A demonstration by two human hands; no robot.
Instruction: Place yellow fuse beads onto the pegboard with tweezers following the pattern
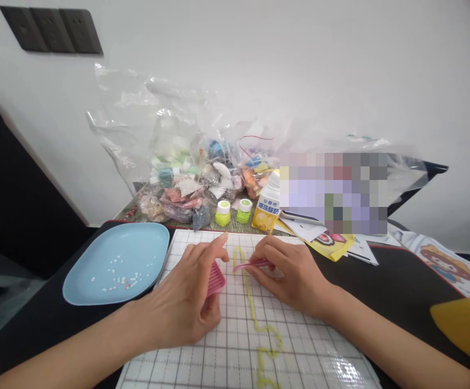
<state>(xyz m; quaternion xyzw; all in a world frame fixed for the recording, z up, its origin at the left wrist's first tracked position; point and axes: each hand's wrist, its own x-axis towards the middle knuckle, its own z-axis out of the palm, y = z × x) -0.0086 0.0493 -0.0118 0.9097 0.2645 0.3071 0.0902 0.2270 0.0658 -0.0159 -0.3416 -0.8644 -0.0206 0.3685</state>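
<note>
My left hand (188,294) is closed around a small pink ridged tray (216,280), tilted above the gridded board (316,335); its fingers partly hide the tray. In my right hand (289,270), the fingers pinch a slim pink pointed tool (245,265). Its tip points left, close to the top of a yellow-green line of what look like tiny beads (250,300). That line runs down the board, straight at first, then curving in bumps near the front edge. Whether the tip touches the line or holds a bead, I cannot tell.
A light-blue plate (76,275) with scattered white bits is at the left. Behind the board stand two small jars (222,215) of yellow-green beads, a yogurt carton (266,208) and several bags of coloured beads (182,200). Papers (332,243) and a yellow object (464,324) are at the right.
</note>
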